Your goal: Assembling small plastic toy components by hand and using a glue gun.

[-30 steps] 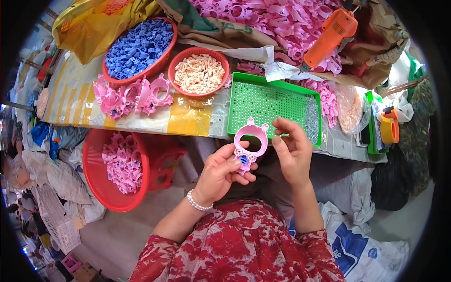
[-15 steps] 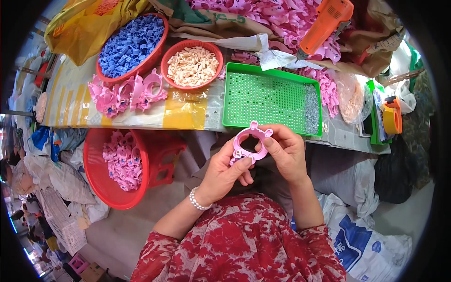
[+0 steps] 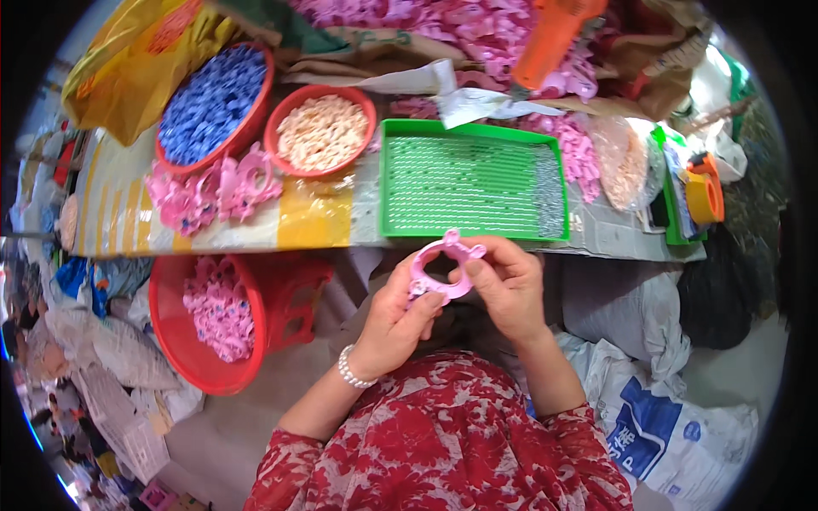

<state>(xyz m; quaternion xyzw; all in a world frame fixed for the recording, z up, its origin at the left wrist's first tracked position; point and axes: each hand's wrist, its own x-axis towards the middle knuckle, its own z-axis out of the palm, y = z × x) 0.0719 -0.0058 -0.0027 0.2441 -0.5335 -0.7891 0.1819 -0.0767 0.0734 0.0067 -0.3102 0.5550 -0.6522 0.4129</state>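
Between my two hands, a pink plastic ring-shaped part [image 3: 457, 289] with small knobs on its rim is held up over my lap. My left hand [image 3: 399, 308], a beaded bracelet at its wrist, pinches the ring's lower left side. Thumb and fingers of my right hand [image 3: 514, 289] close on its upper right side. Just beyond the hands, on the table edge, lies a green perforated tray [image 3: 469, 236] with small silver screws [image 3: 550, 192] heaped at its right end.
Left on the table are a basket of blue parts [image 3: 213, 106], a basket of cream pieces [image 3: 321, 132] and several pink parts [image 3: 247, 183]. An orange electric screwdriver [image 3: 554, 38] hangs above a pink heap [image 3: 426, 21]. Below left, a red basket [image 3: 175, 341] holds pink parts; tape rolls [image 3: 705, 192] stand right.
The view has shifted, so the table things sit a little further left. My hands still hold the pink ring, which is tilted slightly differently.
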